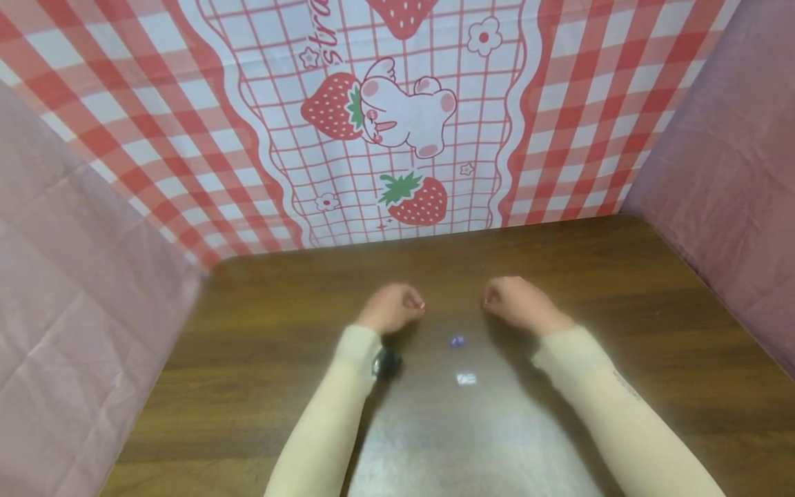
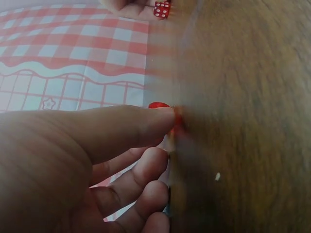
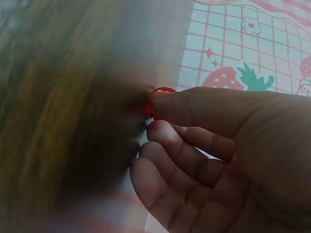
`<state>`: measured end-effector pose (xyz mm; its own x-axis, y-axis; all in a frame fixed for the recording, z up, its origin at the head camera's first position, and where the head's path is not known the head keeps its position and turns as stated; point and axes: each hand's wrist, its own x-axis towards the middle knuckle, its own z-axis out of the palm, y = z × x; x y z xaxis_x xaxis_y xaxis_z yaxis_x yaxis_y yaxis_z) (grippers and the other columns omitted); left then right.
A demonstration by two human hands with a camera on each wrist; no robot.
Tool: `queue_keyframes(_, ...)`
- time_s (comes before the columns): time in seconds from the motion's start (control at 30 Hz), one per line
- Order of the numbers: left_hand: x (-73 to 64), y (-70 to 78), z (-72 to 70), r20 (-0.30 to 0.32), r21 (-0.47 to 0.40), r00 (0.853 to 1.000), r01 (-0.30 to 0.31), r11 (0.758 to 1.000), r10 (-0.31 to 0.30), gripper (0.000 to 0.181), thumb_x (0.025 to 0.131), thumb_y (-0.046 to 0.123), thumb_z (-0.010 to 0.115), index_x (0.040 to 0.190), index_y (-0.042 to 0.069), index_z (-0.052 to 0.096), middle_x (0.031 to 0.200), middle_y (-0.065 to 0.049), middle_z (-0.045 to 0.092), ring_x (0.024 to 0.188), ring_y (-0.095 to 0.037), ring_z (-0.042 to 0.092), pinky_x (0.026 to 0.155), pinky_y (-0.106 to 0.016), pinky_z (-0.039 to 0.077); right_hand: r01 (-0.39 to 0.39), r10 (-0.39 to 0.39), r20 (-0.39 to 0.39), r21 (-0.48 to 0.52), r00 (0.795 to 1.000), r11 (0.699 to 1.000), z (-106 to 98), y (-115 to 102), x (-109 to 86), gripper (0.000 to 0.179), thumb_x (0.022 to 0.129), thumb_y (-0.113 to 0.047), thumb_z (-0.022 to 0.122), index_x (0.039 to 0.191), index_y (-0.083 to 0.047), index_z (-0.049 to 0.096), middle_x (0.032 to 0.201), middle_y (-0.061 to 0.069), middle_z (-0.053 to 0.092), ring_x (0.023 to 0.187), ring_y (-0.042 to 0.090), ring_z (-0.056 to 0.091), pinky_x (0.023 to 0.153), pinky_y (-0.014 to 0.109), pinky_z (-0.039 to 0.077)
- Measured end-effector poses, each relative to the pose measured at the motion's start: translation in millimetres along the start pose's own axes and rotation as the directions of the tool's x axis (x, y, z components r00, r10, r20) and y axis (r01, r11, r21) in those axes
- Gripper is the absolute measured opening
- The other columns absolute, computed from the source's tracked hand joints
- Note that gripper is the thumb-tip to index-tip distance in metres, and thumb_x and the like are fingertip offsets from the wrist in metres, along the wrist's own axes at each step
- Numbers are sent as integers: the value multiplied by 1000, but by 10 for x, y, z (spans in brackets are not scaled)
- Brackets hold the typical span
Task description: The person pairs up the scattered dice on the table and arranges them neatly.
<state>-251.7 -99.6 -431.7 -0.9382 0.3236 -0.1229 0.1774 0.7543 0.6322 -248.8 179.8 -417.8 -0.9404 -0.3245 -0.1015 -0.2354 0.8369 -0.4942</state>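
My left hand [image 1: 391,308] is low over the table at centre, its thumb and forefinger pinching a small red die [image 2: 158,104] that the thumb mostly covers. Across from it, my right hand [image 1: 520,304] pinches another red die [image 2: 162,9], whose white pips show at the top of the left wrist view. The thumb hides much of that die in the right wrist view. Between the forearms lie a small blue piece [image 1: 457,341] with pale marks and, nearer me, a small whitish piece [image 1: 466,379]. Both are too blurred to make out fully.
The brown wood-grain table [image 1: 261,386] ends at a red-and-white checked cloth [image 1: 410,110] with strawberries. Pink cloths [image 1: 93,276] hang at both sides. A dark band with a device [image 1: 388,363] sits on the left wrist. A pale speck [image 2: 217,176] lies on the table.
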Motion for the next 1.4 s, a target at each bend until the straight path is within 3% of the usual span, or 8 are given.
queue_keyframes(0.27,0,4,-1,5,-9,1000,-16,1000,17,17,93,22,77,108,18,69,100,5,68,94,-15,64,88,-36,57,24,-24,-7,28,1000,999,3,54,21,15,96,-16,74,110,-10,71,102,6,73,96,27,70,84,49,60)
queue_keyframes(0.57,2,7,18,-2,22,1000,-29,999,29,10,94,24,75,102,22,69,97,7,68,92,-13,64,86,-35,56,37,-37,1,45,999,998,19,40,36,16,96,-15,74,110,-9,71,102,7,72,96,27,70,84,49,60)
queue_keyframes(0.87,-6,16,21,-7,7,1000,-9,1000,9,19,93,27,77,109,19,69,100,5,69,93,-14,64,86,-36,57,16,-16,11,72,1000,997,29,63,39,15,97,-17,73,110,-12,71,102,5,72,96,25,69,85,48,60)
queue_keyframes(1.4,-8,25,18,-2,12,1000,-11,1000,11,13,95,28,75,103,20,70,98,6,69,91,-14,65,87,-36,57,22,-22,7,92,1000,996,57,29,42,15,97,-14,72,111,-12,72,104,5,73,98,25,69,86,48,60)
